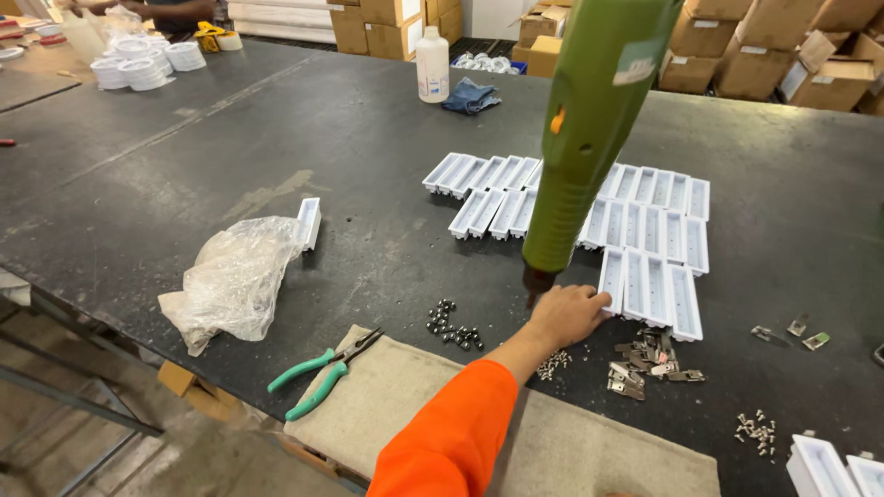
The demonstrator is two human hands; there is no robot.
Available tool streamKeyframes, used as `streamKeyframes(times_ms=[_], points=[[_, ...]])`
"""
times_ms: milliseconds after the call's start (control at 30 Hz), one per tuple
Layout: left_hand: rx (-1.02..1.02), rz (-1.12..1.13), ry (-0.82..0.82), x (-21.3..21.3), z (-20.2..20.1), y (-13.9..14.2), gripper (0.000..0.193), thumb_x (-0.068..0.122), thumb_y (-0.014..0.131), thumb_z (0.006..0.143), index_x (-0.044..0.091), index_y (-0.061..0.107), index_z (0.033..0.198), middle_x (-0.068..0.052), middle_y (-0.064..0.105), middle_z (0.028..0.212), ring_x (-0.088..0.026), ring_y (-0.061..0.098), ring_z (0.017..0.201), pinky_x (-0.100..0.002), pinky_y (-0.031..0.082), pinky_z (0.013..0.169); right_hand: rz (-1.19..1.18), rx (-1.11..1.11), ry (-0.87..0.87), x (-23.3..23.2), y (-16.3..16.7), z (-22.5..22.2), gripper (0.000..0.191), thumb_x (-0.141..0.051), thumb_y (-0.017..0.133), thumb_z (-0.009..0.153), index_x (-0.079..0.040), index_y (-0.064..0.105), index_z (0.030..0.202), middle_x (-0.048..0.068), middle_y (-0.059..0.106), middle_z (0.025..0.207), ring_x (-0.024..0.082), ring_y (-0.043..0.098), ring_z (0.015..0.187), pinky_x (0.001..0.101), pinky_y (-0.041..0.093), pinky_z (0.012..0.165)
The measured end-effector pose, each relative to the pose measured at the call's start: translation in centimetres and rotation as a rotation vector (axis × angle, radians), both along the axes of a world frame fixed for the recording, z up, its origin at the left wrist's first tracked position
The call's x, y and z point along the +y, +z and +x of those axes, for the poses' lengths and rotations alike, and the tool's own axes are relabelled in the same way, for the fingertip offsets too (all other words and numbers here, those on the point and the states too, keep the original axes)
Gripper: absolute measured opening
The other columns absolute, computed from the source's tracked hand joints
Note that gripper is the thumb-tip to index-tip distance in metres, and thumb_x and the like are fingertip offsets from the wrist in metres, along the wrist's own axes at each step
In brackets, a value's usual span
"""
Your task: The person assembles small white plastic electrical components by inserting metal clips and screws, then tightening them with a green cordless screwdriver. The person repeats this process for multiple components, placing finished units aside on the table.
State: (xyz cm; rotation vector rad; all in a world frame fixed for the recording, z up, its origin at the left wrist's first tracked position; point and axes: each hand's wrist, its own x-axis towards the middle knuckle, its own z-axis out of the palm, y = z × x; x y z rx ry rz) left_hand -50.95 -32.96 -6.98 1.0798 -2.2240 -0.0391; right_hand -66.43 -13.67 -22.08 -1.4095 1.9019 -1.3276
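My left hand point(566, 315), in an orange sleeve, reaches forward over the dark table point(368, 138). Its fingers close on the near end of a white rectangular housing point(612, 274) at the left edge of a block of several such housings point(658, 230). A green electric screwdriver point(589, 138) hangs tip down right above the hand, its bit just over the knuckles. No hand shows on it. My right hand is out of view. Small screws point(552, 364) and metal clips point(649, 364) lie beside the hand.
Green-handled pliers point(322, 373) lie on a beige pad point(442, 405) at the near edge. Dark screws point(453, 327), a crumpled plastic bag point(230, 276), a lone white housing point(309, 223), a white bottle point(432, 64) and a blue rag point(470, 96) are on the table. Cardboard boxes point(773, 46) stand behind.
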Motion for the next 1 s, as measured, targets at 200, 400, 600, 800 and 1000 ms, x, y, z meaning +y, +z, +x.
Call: streamKeyframes(times_ms=[200, 400, 600, 800, 1000], points=[[0.293, 0.144, 0.117, 2.2, 7.3, -1.3, 0.025, 0.034, 0.06, 0.095, 0.022, 0.074, 0.112, -0.015, 0.075, 0.095, -0.037, 0.072, 0.087, -0.048, 0.057, 0.074, -0.042, -0.013, -0.007, 3.0, -3.6, 3.6, 0.022, -0.02, 0.087, 0.078, -0.004, 0.072, 0.084, 0.011, 0.072, 0.065, 0.018, 0.069, 0.059, 0.0318, 0.057, 0.065], [0.718, 0.408, 0.168, 5.9, 18.3, 1.5, 0.037, 0.041, 0.056, 0.101, 0.007, 0.071, 0.104, -0.01, 0.073, 0.073, -0.021, 0.071, 0.066, -0.035, 0.053, 0.063, -0.209, 0.04, -0.087, 5.2, -4.8, 5.1, 0.025, -0.019, 0.087, 0.08, -0.003, 0.07, 0.086, 0.012, 0.07, 0.063, 0.019, 0.067, 0.056, 0.0318, 0.057, 0.063], [1.035, 0.701, -0.052, 11.5, 27.4, 0.4, 0.039, 0.034, 0.053, 0.105, 0.003, 0.064, 0.086, -0.002, 0.059, 0.06, -0.011, 0.053, 0.05, -0.028, 0.039, 0.049, -0.197, 0.158, -0.016, 7.1, -5.8, 5.9, 0.021, -0.019, 0.085, 0.082, -0.004, 0.071, 0.085, 0.012, 0.072, 0.068, 0.019, 0.072, 0.064, 0.0328, 0.059, 0.071], [0.887, 1.157, -0.299, 12.8, 27.4, -3.5, 0.038, 0.033, 0.048, 0.105, 0.005, 0.067, 0.088, 0.0, 0.053, 0.057, -0.01, 0.049, 0.047, -0.028, 0.044, 0.048, -0.159, 0.314, -0.025, 8.0, -3.3, 8.0, 0.018, -0.022, 0.084, 0.084, -0.007, 0.075, 0.083, 0.012, 0.075, 0.075, 0.02, 0.074, 0.077, 0.0312, 0.057, 0.084], [0.482, 1.318, -0.481, 11.7, 23.9, -7.7, 0.032, 0.034, 0.054, 0.106, 0.007, 0.07, 0.101, -0.001, 0.058, 0.068, -0.012, 0.054, 0.055, -0.029, 0.049, 0.052, 0.03, 0.335, 0.001, 10.8, 3.8, 13.1, 0.015, -0.02, 0.081, 0.081, -0.01, 0.078, 0.091, 0.01, 0.075, 0.076, 0.021, 0.075, 0.07, 0.0326, 0.057, 0.071]])
